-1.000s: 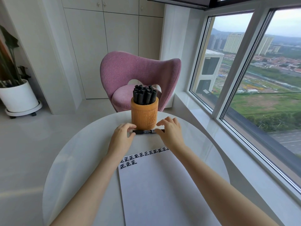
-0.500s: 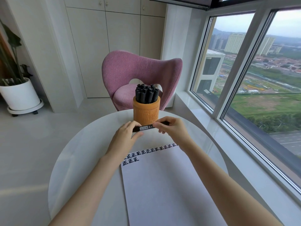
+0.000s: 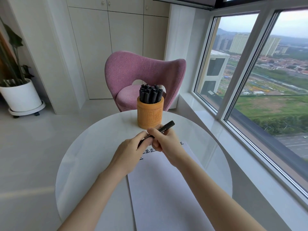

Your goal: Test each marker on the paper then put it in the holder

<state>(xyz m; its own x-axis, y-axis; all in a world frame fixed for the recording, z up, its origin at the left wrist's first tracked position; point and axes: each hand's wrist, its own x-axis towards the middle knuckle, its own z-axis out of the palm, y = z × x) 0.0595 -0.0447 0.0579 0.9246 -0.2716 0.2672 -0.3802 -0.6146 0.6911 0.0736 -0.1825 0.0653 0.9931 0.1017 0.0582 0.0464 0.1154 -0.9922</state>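
Observation:
A black marker (image 3: pixel 164 128) is held tilted above the table, its far end pointing up and to the right. My right hand (image 3: pixel 164 144) grips its barrel. My left hand (image 3: pixel 131 151) pinches its lower left end, which my fingers hide. Under both hands lies a white paper (image 3: pixel 166 189) with rows of black test marks along its top edge, partly covered by my hands. Behind them stands an orange cylindrical holder (image 3: pixel 150 114) with several black markers (image 3: pixel 150 94) upright in it.
Everything rests on a round white table (image 3: pixel 93 155). A pink chair (image 3: pixel 143 72) stands just beyond the table. A white planter (image 3: pixel 20 96) sits on the floor at the left. Large windows (image 3: pixel 260 77) run along the right side.
The marker lay flat on the table in front of the holder. Both hands lifted it, drew it nearer over the paper's top edge and tilted it.

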